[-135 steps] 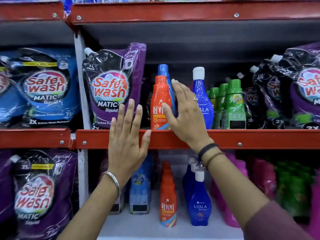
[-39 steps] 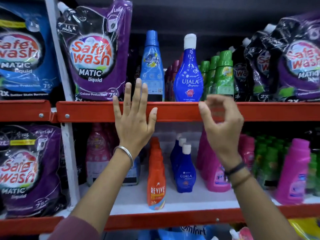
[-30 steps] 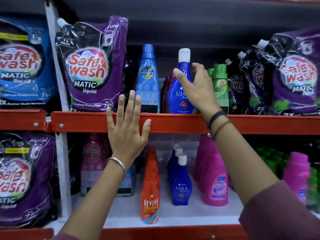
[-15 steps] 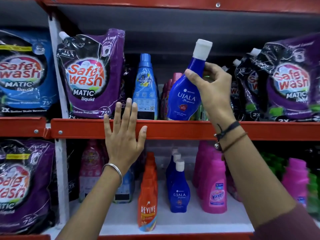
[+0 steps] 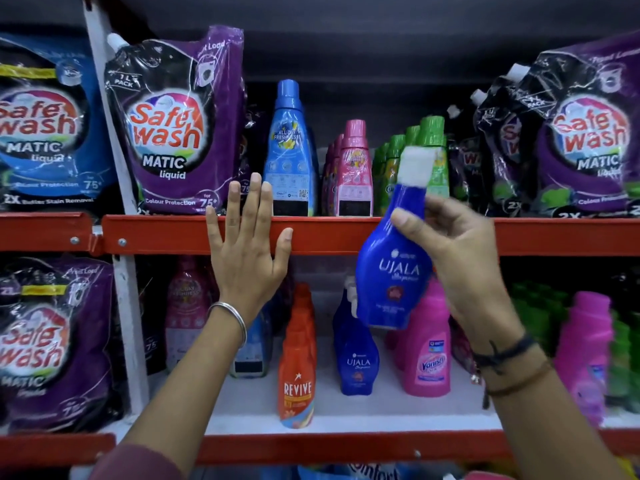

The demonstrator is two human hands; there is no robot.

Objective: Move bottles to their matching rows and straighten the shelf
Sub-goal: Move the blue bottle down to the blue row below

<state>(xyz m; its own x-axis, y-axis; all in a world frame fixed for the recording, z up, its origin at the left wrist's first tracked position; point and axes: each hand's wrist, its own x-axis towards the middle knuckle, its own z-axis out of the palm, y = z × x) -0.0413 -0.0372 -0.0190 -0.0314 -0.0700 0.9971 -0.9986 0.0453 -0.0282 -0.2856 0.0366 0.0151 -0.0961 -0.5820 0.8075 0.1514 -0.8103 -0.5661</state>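
While my left hand (image 5: 247, 251) lies flat, fingers spread, against the red shelf edge (image 5: 346, 235), my right hand (image 5: 457, 258) grips the blue Ujala bottle (image 5: 393, 271), tilted, in front of that edge.

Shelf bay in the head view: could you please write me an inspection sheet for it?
Surface: upper shelf rail, red; lower shelf, white.
Job's things: held Ujala bottle, off the shelves, tilted; Ujala row below; Revive row beside it.
Clutter: Safewash pouches; pink bottles; green bottles.
Grippers: right hand fingers around the held bottle's neck; left hand flat on the rail.
Cables: nothing seen.
Surroundings: white upright post.
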